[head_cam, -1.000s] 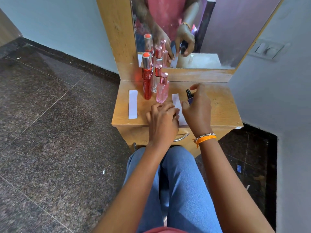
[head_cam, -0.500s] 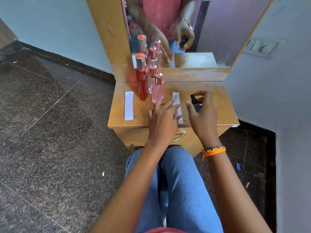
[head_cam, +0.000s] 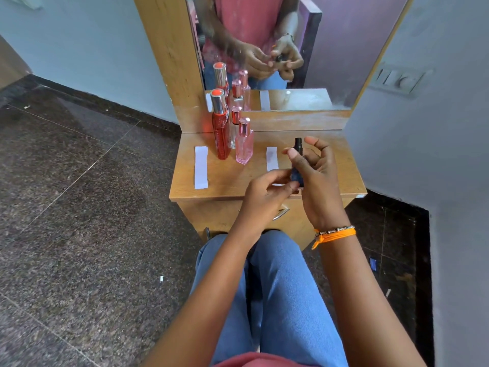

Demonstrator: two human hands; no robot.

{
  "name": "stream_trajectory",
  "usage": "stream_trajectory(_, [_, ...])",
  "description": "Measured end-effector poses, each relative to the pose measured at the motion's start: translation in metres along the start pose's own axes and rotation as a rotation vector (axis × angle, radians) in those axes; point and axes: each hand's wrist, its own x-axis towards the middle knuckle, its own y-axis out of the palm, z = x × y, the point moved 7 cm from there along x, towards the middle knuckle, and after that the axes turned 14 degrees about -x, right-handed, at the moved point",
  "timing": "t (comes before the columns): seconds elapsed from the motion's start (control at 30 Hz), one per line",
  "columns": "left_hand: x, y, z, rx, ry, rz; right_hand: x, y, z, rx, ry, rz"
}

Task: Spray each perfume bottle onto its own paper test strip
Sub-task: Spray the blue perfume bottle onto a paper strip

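My right hand grips a small dark blue perfume bottle upright above the wooden table; its black nozzle sticks up by my thumb. My left hand pinches the bottle's lower end from the left. A white paper strip lies just behind my hands, partly hidden. Another strip lies at the table's left. A tall red bottle, a pink bottle and a clear bottle behind them stand between the strips.
A mirror in a wooden frame rises at the table's back and reflects the bottles and hands. A grey wall with a switch plate stands to the right. A drawer handle sits under the table front, above my knees.
My right hand has lifted the dark bottle upright, closer to me. My left hand left the strip and came up to pinch the bottle's lower end.
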Motion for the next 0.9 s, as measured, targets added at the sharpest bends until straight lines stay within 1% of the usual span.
stream_trajectory(0.07, [-0.002,-0.004,0.003,0.045,-0.018,-0.036,0.002,-0.007,0.002,-0.039,-0.011,-0.014])
stream_trajectory(0.1, [-0.003,-0.006,0.005,0.056,-0.036,-0.054,0.003,-0.014,0.002,-0.103,-0.027,-0.06])
stream_trajectory(0.2, [-0.005,-0.011,0.008,0.074,-0.059,-0.091,0.006,-0.037,-0.002,-0.436,-0.119,-0.222])
stream_trajectory(0.27, [-0.005,-0.015,0.007,0.086,-0.06,-0.113,0.006,-0.04,-0.007,-0.645,-0.179,-0.203])
stream_trajectory(0.33, [-0.006,-0.018,0.007,0.084,-0.063,-0.136,0.006,-0.034,-0.016,-0.798,-0.219,-0.119])
stream_trajectory(0.37, [-0.006,-0.02,0.007,0.079,-0.064,-0.146,0.006,-0.03,-0.02,-0.856,-0.244,-0.092])
stream_trajectory(0.43, [-0.007,-0.021,0.005,0.074,-0.066,-0.154,0.008,-0.027,-0.025,-0.924,-0.274,-0.091])
stream_trajectory(0.47, [-0.008,-0.021,0.004,0.073,-0.065,-0.154,0.009,-0.027,-0.028,-0.917,-0.26,-0.098])
stream_trajectory(0.5, [-0.008,-0.022,0.003,0.074,-0.064,-0.154,0.009,-0.029,-0.03,-0.854,-0.219,-0.102])
stream_trajectory(0.53, [-0.009,-0.022,0.003,0.074,-0.062,-0.155,0.009,-0.032,-0.03,-0.716,-0.161,-0.106])
stream_trajectory(0.6, [-0.008,-0.023,0.003,0.081,-0.059,-0.148,0.007,-0.034,-0.025,-0.299,-0.05,-0.124])
stream_trajectory(0.63, [-0.008,-0.022,0.004,0.091,-0.056,-0.14,0.006,-0.033,-0.021,-0.111,-0.018,-0.134])
stream_trajectory(0.67, [-0.009,-0.022,0.004,0.102,-0.054,-0.132,0.007,-0.032,-0.017,0.011,-0.005,-0.141])
stream_trajectory(0.73, [-0.01,-0.02,0.004,0.11,-0.054,-0.119,0.009,-0.028,-0.011,0.09,-0.006,-0.134])
stream_trajectory(0.83, [-0.011,-0.018,0.002,0.089,-0.052,-0.109,0.008,-0.022,-0.009,0.06,-0.014,-0.108])
stream_trajectory(0.9, [-0.011,-0.019,0.0,0.092,-0.043,-0.109,0.005,-0.022,-0.011,0.065,-0.022,-0.135])
